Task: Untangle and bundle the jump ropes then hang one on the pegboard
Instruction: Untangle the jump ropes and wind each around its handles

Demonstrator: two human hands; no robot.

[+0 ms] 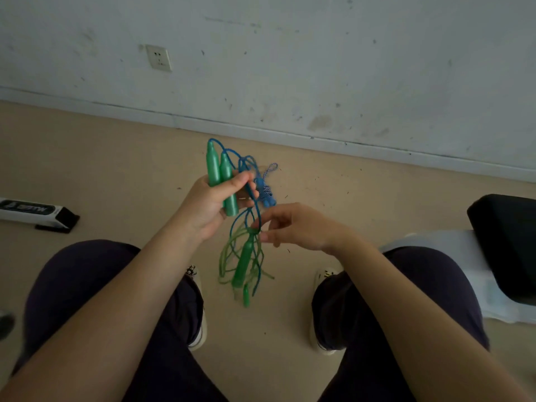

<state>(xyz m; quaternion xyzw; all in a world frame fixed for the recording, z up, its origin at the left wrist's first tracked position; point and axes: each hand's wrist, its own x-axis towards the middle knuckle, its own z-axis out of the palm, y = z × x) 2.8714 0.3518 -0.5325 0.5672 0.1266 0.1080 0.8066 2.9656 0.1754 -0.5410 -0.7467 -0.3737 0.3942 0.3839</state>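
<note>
head view, left hand [214, 206]: frame centre, fingers wrapped round two green handles [220, 177], held up so cords hang free for sorting
right hand [295, 227]: just right of centre, fingertips pinching blue rope [256, 210]; likely teasing it out
green rope [246, 262]: dangles tangled below, above the floor [362, 198]
pegboard: not seen

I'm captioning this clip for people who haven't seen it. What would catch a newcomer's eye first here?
First, the tangle of ropes mid-frame: the left hand grips two green handles upright, with a blue rope looping off them. Below, the right hand pinches that rope where a third green handle and pale green cord dangle between the knees. Behind, a scuffed white wall carries a socket.
</note>
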